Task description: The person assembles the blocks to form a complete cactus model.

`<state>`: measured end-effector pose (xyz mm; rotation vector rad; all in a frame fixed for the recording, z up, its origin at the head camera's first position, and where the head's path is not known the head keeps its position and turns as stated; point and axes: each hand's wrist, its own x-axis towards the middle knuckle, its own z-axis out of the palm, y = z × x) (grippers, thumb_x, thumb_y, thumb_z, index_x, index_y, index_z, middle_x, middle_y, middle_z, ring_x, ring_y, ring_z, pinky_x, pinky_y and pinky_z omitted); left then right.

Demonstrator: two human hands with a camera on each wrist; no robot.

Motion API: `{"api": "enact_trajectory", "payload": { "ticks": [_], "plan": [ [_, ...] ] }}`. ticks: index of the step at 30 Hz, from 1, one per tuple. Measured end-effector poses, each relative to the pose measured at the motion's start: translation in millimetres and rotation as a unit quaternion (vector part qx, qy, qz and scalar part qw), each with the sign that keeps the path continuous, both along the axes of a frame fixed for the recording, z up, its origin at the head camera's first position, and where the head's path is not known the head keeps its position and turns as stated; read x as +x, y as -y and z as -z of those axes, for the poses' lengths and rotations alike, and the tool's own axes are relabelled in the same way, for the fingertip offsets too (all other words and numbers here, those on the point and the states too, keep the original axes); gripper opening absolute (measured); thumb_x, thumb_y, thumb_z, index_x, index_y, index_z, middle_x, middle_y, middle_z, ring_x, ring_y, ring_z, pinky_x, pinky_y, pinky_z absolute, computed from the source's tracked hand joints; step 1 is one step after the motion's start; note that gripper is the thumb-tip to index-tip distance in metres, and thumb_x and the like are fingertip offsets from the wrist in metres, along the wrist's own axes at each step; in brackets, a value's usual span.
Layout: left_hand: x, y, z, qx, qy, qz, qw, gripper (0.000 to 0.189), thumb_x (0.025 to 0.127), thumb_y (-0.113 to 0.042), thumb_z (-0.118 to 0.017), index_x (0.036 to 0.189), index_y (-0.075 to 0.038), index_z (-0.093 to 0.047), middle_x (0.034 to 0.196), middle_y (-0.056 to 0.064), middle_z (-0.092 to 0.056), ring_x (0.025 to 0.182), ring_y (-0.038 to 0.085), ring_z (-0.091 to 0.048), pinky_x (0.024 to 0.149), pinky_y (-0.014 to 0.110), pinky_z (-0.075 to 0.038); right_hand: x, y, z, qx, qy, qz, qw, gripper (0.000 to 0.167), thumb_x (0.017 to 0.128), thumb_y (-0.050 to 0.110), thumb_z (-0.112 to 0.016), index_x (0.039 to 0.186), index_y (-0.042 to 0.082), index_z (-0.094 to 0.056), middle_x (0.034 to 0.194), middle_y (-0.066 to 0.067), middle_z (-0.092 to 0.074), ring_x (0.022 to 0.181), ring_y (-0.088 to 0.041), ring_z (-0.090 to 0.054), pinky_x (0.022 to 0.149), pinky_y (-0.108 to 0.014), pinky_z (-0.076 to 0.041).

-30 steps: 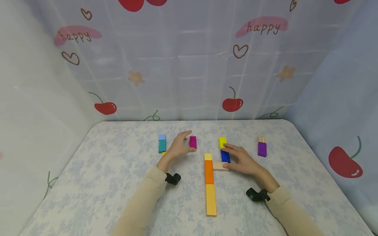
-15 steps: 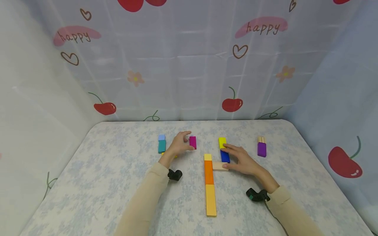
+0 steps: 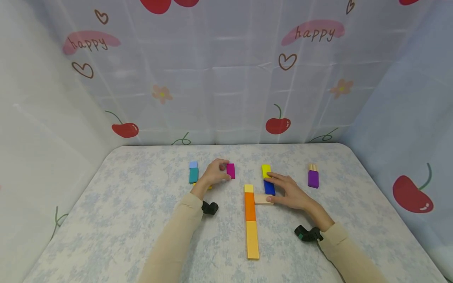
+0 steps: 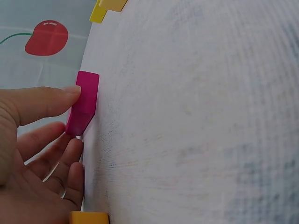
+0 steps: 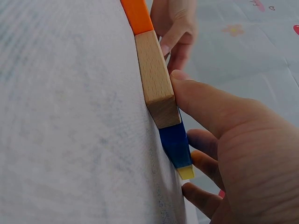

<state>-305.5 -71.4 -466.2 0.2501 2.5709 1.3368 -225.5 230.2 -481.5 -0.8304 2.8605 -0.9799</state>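
Note:
A magenta block (image 3: pixel 231 171) lies toward the back of the table, and my left hand (image 3: pixel 213 175) pinches it between thumb and forefinger. In the left wrist view that thumb presses the side of the magenta block (image 4: pixel 86 100). My right hand (image 3: pixel 290 192) rests with loosely extended fingers over a short row: its thumb touches the plain wood block (image 3: pixel 261 199), its fingers the blue block (image 3: pixel 269 187) and yellow block (image 3: pixel 266 169). The wood block meets the side of an orange block (image 3: pixel 250 206), which sits between a pale yellow block (image 3: pixel 249 188) and a long light-orange block (image 3: pixel 252 239).
Left of my left hand lie a light blue block (image 3: pixel 193 164) and a teal block (image 3: pixel 193 175), with a yellow piece partly hidden under the wrist. A purple block (image 3: pixel 313 179) with thin wooden pieces (image 3: pixel 313 167) lies at right. A printed curtain (image 3: pixel 226 78) hangs behind the table.
My left hand has shifted slightly, and its forefinger has curled in from extended to meet the magenta block. The right hand and its row of blocks have stayed put.

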Motion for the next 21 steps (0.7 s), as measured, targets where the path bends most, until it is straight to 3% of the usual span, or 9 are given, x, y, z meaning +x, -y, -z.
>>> {"api": "enact_trajectory", "payload": {
  "ticks": [13,21],
  "plan": [
    [0.0,-1.8,-0.2,0.011,-0.004,0.005,0.9999,0.056,0.086,-0.008,-0.073,0.138,-0.004,-0.055,0.127,0.016,-0.060,0.116,0.029,-0.056,0.100,0.040,-0.049,0.3,0,1.0,-0.006,-0.003,0.000,1.0000,0.062,0.086,0.034,-0.073,0.139,0.007,-0.055,0.151,-0.022,-0.041,0.138,-0.045,-0.035,0.109,-0.074,-0.012],
    [2.1,-10.8,-2.1,0.039,-0.001,0.005,0.9992,0.054,0.086,-0.009,-0.073,0.137,-0.003,-0.056,0.127,0.017,-0.061,0.116,0.029,-0.057,0.099,0.040,-0.051,0.6,0,-0.8,-0.006,0.007,0.001,1.0000,0.063,0.086,0.034,-0.074,0.140,0.008,-0.054,0.152,-0.020,-0.040,0.140,-0.044,-0.034,0.111,-0.073,-0.010]
  ]
}}
